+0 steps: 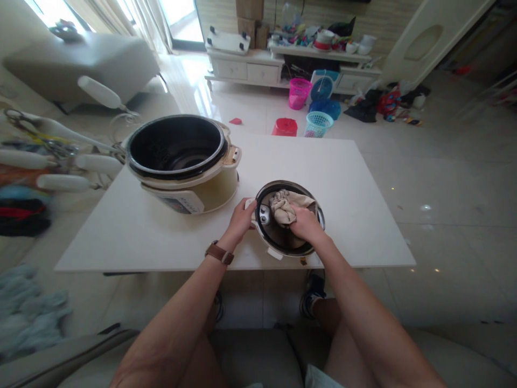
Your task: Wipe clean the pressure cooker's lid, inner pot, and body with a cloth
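Observation:
A pressure cooker lid (278,237) rests on the white table with its metal inner side facing up and a dark ring round its edge. My left hand (242,214), with a brown watch strap on the wrist, grips the lid's left edge by a pale projecting part. In my right hand (305,223) is a bunched beige cloth (285,209), pressed against the inside of the lid. To the left stands the cream pressure cooker (210,188), uncovered, with a dark inner pot (177,143) and a control panel on its front.
The white table (343,205) ends just in front of my knees. Beyond it on the tiled floor are a pink basket (299,94), a red stool (285,127) and a light blue basket (318,125). A rack with white-tipped arms (64,181) stands at the table's left.

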A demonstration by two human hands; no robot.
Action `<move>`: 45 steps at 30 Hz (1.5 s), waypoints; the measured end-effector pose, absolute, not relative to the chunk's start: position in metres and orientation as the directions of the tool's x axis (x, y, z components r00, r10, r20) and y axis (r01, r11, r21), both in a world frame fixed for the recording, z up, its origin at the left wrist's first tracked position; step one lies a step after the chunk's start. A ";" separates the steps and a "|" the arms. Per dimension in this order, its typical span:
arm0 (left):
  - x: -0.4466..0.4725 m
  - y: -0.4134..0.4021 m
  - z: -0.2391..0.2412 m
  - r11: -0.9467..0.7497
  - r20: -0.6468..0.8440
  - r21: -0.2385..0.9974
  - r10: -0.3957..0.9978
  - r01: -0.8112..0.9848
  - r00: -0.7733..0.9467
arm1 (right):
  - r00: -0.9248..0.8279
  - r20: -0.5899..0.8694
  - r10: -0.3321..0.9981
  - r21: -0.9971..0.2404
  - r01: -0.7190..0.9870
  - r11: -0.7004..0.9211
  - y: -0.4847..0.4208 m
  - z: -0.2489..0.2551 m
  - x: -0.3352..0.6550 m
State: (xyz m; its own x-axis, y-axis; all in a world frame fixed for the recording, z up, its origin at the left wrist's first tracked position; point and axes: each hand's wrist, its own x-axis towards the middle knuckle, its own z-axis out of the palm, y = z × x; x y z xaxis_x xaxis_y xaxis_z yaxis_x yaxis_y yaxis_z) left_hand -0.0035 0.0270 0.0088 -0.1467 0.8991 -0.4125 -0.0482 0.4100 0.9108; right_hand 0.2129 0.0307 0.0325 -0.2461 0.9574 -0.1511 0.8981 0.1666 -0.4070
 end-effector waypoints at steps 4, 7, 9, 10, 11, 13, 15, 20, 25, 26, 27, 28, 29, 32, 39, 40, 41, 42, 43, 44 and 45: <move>-0.004 0.027 0.008 0.395 -0.395 0.918 0.904 -0.034 -0.163 | -0.254 -0.128 0.959 -0.540 0.829 0.147 0.030 0.036 0.216; -0.003 0.027 0.011 0.392 -0.393 0.919 0.905 -0.040 -0.163 | -0.155 -0.057 0.986 -0.775 0.630 0.054 0.046 0.030 0.234; -0.003 0.027 0.014 0.389 -0.391 0.920 0.906 -0.044 -0.163 | 0.005 0.038 0.999 -0.860 0.510 0.030 0.058 0.026 0.250; -0.003 0.027 0.015 0.388 -0.390 0.920 0.906 -0.046 -0.163 | 0.101 0.111 0.989 -0.881 0.471 0.050 0.063 0.026 0.258; -0.003 0.027 0.015 0.390 -0.392 0.920 0.905 -0.048 -0.164 | 0.187 0.193 0.963 -0.885 0.457 0.088 0.065 0.026 0.266; -0.002 0.027 0.015 0.394 -0.397 0.918 0.902 -0.052 -0.168 | 0.304 0.359 0.882 -0.845 0.508 0.169 0.065 0.032 0.278; -0.002 0.027 0.014 0.393 -0.395 0.918 0.902 -0.049 -0.174 | 0.318 0.474 0.821 -0.751 0.633 0.189 0.059 0.040 0.285; -0.002 0.027 0.014 0.392 -0.392 0.919 0.902 -0.037 -0.179 | 0.099 0.388 0.916 -0.485 0.867 0.112 0.041 0.049 0.276; -0.003 0.028 0.014 0.387 -0.386 0.922 0.909 -0.026 -0.157 | -0.105 0.027 0.994 -0.305 0.946 0.108 0.035 0.032 0.243; -0.003 0.028 0.014 0.383 -0.382 0.923 0.912 -0.021 -0.151 | -0.129 -0.019 0.992 -0.289 0.950 0.118 0.034 0.029 0.237; -0.003 0.028 0.014 0.377 -0.375 0.926 0.916 -0.015 -0.144 | -0.146 -0.049 0.988 -0.284 0.950 0.127 0.032 0.025 0.231; -0.003 0.028 0.014 0.370 -0.368 0.929 0.920 -0.007 -0.138 | -0.155 -0.065 0.986 -0.290 0.948 0.130 0.032 0.023 0.226; -0.003 0.028 0.014 0.364 -0.361 0.931 0.923 0.000 -0.135 | -0.152 -0.068 0.986 -0.306 0.944 0.125 0.031 0.021 0.221; -0.004 0.028 0.013 0.352 -0.345 0.936 0.929 0.025 -0.133 | -0.098 -0.043 0.994 -0.385 0.920 0.074 0.030 0.019 0.212; -0.005 0.027 0.009 0.303 -0.293 0.951 0.948 0.068 -0.125 | -0.314 -0.066 0.947 -0.500 0.832 0.241 0.029 0.028 0.204; -0.006 0.028 0.009 0.302 -0.292 0.951 0.948 0.070 -0.126 | -0.359 -0.079 0.930 -0.519 0.811 0.269 0.030 0.030 0.205; -0.006 0.028 0.008 0.301 -0.291 0.951 0.948 0.070 -0.127 | -0.398 -0.092 0.913 -0.545 0.787 0.289 0.030 0.032 0.208; -0.007 0.028 0.008 0.300 -0.290 0.951 0.948 0.069 -0.128 | -0.431 -0.103 0.897 -0.577 0.760 0.299 0.031 0.033 0.211; -0.007 0.029 0.007 0.300 -0.290 0.952 0.948 0.066 -0.131 | -0.460 -0.108 0.881 -0.616 0.727 0.304 0.032 0.034 0.215; -0.007 0.029 0.007 0.304 -0.294 0.951 0.946 0.062 -0.136 | -0.489 -0.109 0.866 -0.661 0.686 0.304 0.034 0.035 0.220; -0.007 0.030 0.006 0.311 -0.300 0.949 0.943 0.055 -0.143 | -0.516 -0.104 0.850 -0.710 0.637 0.300 0.036 0.035 0.225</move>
